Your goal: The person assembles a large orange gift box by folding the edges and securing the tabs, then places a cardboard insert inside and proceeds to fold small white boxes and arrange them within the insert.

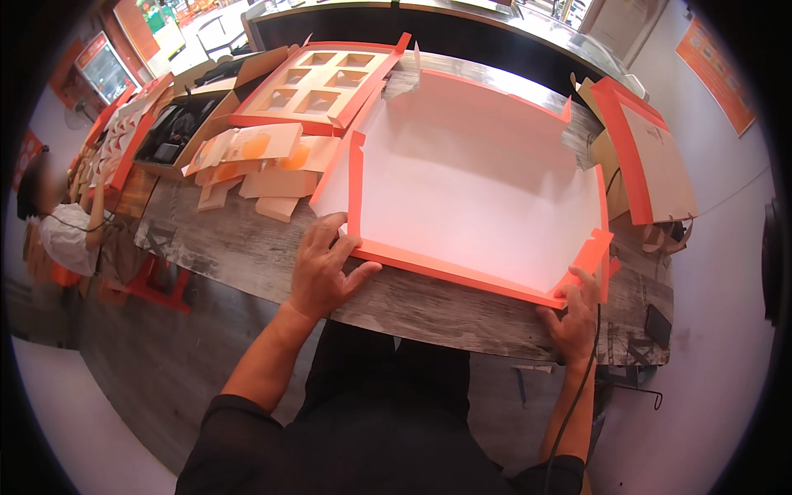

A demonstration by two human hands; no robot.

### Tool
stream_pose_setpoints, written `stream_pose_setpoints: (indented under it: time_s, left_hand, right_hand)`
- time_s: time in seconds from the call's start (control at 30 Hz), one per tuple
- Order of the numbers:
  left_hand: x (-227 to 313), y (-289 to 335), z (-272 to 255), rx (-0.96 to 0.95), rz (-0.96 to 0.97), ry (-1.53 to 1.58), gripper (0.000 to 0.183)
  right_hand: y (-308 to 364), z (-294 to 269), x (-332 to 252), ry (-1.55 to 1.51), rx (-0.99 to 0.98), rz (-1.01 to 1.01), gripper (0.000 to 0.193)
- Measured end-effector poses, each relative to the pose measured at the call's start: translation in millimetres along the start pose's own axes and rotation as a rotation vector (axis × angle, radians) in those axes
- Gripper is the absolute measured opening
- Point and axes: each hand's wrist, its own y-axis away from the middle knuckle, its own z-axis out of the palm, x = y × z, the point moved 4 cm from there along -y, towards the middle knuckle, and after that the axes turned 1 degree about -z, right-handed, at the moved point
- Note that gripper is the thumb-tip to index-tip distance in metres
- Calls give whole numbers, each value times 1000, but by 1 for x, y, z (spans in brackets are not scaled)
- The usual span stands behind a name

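A large cardboard box [470, 190], white inside with orange edges, lies partly folded on the table in front of me. Its far lid panel stands raised and its side flaps are bent up. At the near left corner my left hand [323, 268] pinches the orange edge, fingertips on the side flap and thumb near the front wall. My right hand [575, 318] holds the near right corner, its fingers bent over the orange flap. Part of each corner is hidden by my fingers.
A six-hole box insert [318, 81] lies at the far left, beside loose cardboard pieces [264, 161] and an open carton [186, 124] with dark items. Folded orange boxes [648, 157] lean at right above a phone-like dark object [657, 326]. Another person [70, 231] is at far left. A cable [582, 388] crosses my right arm.
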Motion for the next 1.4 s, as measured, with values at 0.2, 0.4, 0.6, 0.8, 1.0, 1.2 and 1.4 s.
stream_pose_setpoints:
  time_s: [0.2,0.4,0.6,0.8,1.0,1.2,1.4]
  left_hand:
    - [4,-14,-1,-61,132,-8,36]
    - [1,-21,3,-161,154,34,27]
    - [3,-25,5,-152,198,63,31]
    - [1,-31,7,-190,199,126,36]
    - [-3,-33,14,-283,126,185,37]
    - [-7,-31,17,-293,99,179,33]
    - [-8,-32,17,-318,52,162,34]
  right_hand:
    - [-7,-5,-5,-119,-41,33,41]
    - [-11,-5,-9,-163,5,-17,32]
    - [-9,-1,-7,-164,62,-54,41]
    - [-12,-3,-9,-182,99,-48,52]
    - [-12,2,-3,-242,30,-26,48]
    - [-11,9,0,-323,28,24,38]
    - [-16,10,-1,-302,-22,13,37]
